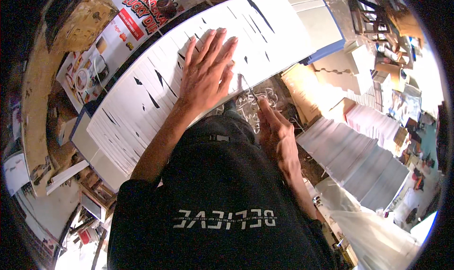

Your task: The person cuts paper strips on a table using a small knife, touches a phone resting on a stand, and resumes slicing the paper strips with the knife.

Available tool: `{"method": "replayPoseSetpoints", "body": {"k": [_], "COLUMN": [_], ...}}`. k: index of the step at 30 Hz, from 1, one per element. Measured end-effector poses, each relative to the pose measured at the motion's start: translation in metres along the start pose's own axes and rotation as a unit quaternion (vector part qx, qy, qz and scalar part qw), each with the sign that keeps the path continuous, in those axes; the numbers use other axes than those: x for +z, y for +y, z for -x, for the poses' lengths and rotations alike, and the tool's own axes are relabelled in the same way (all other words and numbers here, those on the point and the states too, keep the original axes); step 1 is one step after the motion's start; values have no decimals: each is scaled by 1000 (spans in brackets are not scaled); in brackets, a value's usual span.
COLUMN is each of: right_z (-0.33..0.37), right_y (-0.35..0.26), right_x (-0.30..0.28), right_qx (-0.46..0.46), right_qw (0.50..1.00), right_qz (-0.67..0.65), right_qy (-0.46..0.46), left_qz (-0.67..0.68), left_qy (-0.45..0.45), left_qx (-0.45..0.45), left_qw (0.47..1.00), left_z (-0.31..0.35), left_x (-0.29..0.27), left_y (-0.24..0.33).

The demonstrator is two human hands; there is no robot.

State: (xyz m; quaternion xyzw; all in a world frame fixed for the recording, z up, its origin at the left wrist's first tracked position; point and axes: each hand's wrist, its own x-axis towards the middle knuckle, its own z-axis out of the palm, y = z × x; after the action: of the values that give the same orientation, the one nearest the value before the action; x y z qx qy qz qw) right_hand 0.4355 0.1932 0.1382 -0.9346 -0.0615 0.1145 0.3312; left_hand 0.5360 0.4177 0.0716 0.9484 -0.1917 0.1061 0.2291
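Observation:
A long white row of pressed paper edges [156,67], with thin lines and black slits or marks across it, stretches diagonally in front of me. My left hand [206,74] lies flat on its middle, fingers spread and pointing away. Just right of it, my right hand [276,130] is closed around a thin, dark, blade-like tool [249,88]. The tool's tip touches or nearly touches the near edge of the paper row; its handle is hidden in my fingers. Beige boards with blue edges flank the row, one [324,26] at the right end, another [106,168] at the left.
A printed poster [120,31] lies beyond the row at far left. White, string-like scraps [257,107] are scattered below the tool. To the right stand stacks of paper [354,152], brown card sheets [307,90] and translucent plastic sheeting [378,232]. A wooden frame [92,199] is at lower left.

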Motion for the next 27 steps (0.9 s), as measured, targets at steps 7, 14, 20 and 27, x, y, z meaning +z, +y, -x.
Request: {"method": "replayPoseSetpoints", "body": {"k": [7, 14, 20, 27], "right_z": [-4, -1, 0, 1], "right_y": [-7, -6, -20, -35], "right_x": [-7, 4, 1, -30], "right_qx": [-14, -13, 19, 52], "right_qw": [999, 999, 996, 989], "right_qz": [-32, 35, 86, 124], "right_qy": [12, 39, 19, -63], "left_qz": [-14, 51, 41, 20], "left_qy": [-10, -40, -34, -52], "left_qx": [3, 48, 47, 44], "left_qw": [1000, 997, 998, 997], "left_z": [1, 3, 4, 4], "left_x": [0, -12, -10, -9], "left_y": [-3, -7, -6, -8]}}
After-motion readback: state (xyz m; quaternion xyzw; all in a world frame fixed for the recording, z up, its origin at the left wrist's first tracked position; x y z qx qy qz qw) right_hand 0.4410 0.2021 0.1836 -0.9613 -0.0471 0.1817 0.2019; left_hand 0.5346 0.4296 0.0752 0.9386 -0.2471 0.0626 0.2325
